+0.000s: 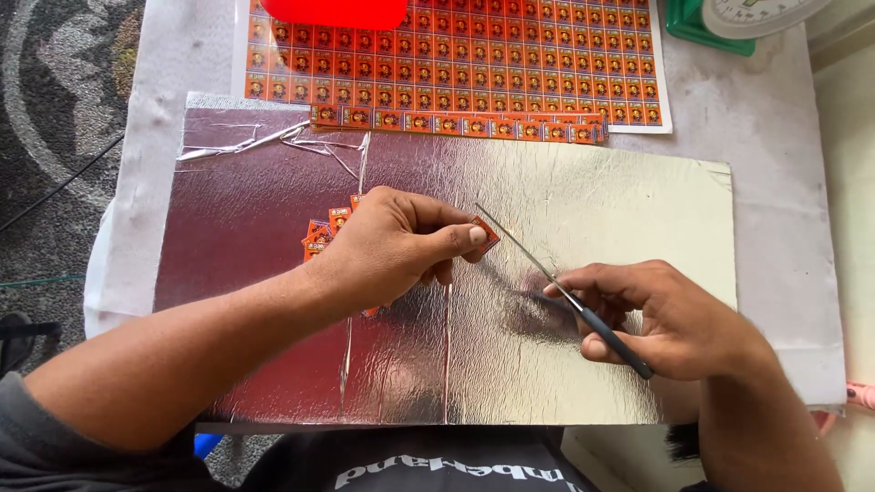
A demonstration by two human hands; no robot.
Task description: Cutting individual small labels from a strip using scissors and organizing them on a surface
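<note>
My left hand [392, 244] rests on a silver foil-covered board [273, 200] and pinches a small orange sticker [486, 232] between thumb and forefinger. My right hand [661, 319] grips black-handled scissors [565, 292], whose thin blades point up-left toward that sticker. A small heap of cut orange stickers [326, 228] lies on the foil just beyond my left hand. A cut strip of the same stickers [456, 123] lies along the board's far edge.
A large printed sheet of orange stickers [510, 55] lies beyond the board on a white cloth [766, 164]. A red object [337, 11] covers its top left. A green-based scale [738, 18] stands at top right. Strips of tape [246, 144] cross the foil.
</note>
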